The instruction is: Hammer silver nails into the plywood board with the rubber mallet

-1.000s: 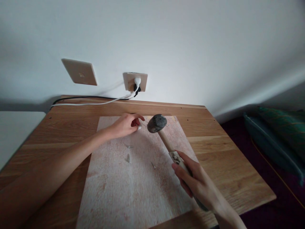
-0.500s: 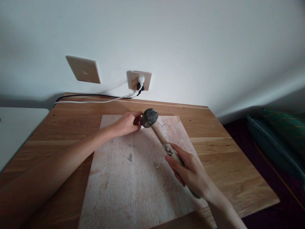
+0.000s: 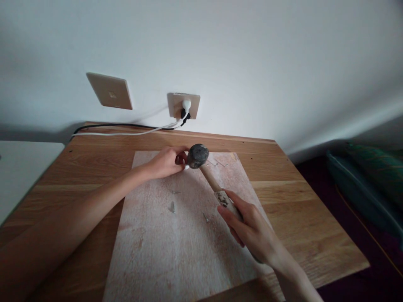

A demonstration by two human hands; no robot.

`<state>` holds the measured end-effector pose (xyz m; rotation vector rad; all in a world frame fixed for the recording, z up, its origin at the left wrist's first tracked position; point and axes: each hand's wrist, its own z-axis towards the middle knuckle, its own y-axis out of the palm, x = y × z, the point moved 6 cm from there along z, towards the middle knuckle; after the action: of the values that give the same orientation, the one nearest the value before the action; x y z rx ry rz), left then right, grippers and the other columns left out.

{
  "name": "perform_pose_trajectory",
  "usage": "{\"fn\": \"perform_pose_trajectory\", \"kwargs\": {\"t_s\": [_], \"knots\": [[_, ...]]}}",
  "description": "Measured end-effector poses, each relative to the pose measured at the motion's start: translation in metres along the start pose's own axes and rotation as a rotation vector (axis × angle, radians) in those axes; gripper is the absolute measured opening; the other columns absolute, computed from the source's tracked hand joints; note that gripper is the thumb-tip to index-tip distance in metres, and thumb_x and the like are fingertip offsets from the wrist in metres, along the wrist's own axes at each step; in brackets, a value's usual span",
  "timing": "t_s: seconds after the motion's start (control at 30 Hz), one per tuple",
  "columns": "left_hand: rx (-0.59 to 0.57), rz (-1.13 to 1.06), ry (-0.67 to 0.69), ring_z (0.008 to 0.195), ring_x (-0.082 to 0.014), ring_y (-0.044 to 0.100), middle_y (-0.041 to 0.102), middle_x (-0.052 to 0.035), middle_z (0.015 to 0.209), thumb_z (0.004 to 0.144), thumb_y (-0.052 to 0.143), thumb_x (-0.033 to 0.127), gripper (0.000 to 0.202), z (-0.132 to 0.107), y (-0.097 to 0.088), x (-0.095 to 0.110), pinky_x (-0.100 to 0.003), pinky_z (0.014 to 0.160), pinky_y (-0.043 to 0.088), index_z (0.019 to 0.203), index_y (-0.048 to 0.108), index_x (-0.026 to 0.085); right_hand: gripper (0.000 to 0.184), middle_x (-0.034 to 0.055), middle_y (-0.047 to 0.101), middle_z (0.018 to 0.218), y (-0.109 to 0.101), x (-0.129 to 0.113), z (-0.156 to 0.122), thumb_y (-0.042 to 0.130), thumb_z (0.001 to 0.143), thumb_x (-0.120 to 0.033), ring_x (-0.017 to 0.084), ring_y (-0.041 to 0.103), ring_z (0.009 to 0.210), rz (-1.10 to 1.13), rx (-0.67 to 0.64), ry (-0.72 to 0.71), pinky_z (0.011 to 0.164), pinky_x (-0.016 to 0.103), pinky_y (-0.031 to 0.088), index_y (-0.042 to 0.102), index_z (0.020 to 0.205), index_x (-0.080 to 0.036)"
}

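At the 12 o'clock edge of the board (image 3: 176, 251), taking the wall side as twelve, the dark head of the mallet (image 3: 210, 179) sits over the surface, its shaft slanting down toward 4 o'clock. The right hand (image 3: 248, 220), near 3 o'clock, has its grip clamped around the handle. The left hand (image 3: 166, 162) rests at 11 o'clock with fingers bent; the mallet head covers the tips, so I cannot tell whether that grip is together on anything or apart. A row of nails (image 3: 225, 165) shows near 1 o'clock, just beyond the mallet head. Three small metallic pieces (image 3: 206, 217) lie around the middle, toward 10, 11 and 3 o'clock. The board lies on a wooden table (image 3: 299, 218); past its 12 o'clock edge, a wall socket (image 3: 195, 105) holds a white plug (image 3: 186, 104) and a black one.
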<state>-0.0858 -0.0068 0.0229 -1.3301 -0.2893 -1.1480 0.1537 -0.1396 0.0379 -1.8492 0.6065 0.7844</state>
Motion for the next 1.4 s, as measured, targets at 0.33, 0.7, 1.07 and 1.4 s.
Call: {"fn": "perform_pose_trajectory", "kwargs": {"t_s": [0.33, 0.7, 1.07, 1.4], "knots": [[-0.020, 0.007, -0.027, 0.075, -0.0150, 0.069, 0.078, -0.0010, 0.088, 0.072, 0.061, 0.002, 0.037, 0.000, 0.001, -0.001, -0.025, 0.069, 0.049, 0.103, 0.072, 0.018, 0.052, -0.0087, 0.051, 0.049, 0.004, -0.006, -0.001, 0.051, 0.108, -0.053, 0.011, 0.047, 0.039, 0.000, -0.015, -0.023, 0.041, 0.022, 0.033, 0.062, 0.143, -0.016], [-0.001, 0.033, -0.023, 0.072, -0.0148, 0.067, 0.077, 0.0000, 0.084, 0.075, 0.063, 0.002, 0.036, -0.001, 0.002, -0.002, -0.025, 0.067, 0.047, 0.106, 0.073, 0.017, 0.055, -0.0090, 0.049, 0.049, 0.006, -0.005, -0.004, 0.051, 0.108, -0.054, 0.012, 0.046, 0.040, 0.013, -0.014, -0.014, 0.042, 0.023, 0.034, 0.060, 0.147, -0.016], [-0.046, -0.006, -0.049, 0.075, -0.0144, 0.070, 0.079, 0.0004, 0.087, 0.073, 0.061, -0.001, 0.039, 0.001, 0.002, -0.002, -0.024, 0.070, 0.050, 0.104, 0.073, 0.018, 0.050, -0.0088, 0.049, 0.049, 0.007, -0.005, -0.002, 0.051, 0.108, -0.051, 0.011, 0.045, 0.041, 0.036, -0.027, -0.004, 0.042, 0.023, 0.032, 0.064, 0.139, -0.014], [-0.158, -0.054, -0.024, 0.081, -0.0146, 0.070, 0.078, -0.0029, 0.101, 0.082, 0.063, 0.013, 0.050, -0.003, 0.002, -0.001, -0.027, 0.076, 0.052, 0.131, 0.060, 0.019, 0.070, -0.0092, 0.044, 0.053, 0.007, 0.024, -0.042, 0.052, 0.103, -0.067, 0.011, 0.041, 0.043, 0.094, 0.029, 0.138, 0.041, 0.023, 0.032, 0.060, 0.145, -0.012]]}}
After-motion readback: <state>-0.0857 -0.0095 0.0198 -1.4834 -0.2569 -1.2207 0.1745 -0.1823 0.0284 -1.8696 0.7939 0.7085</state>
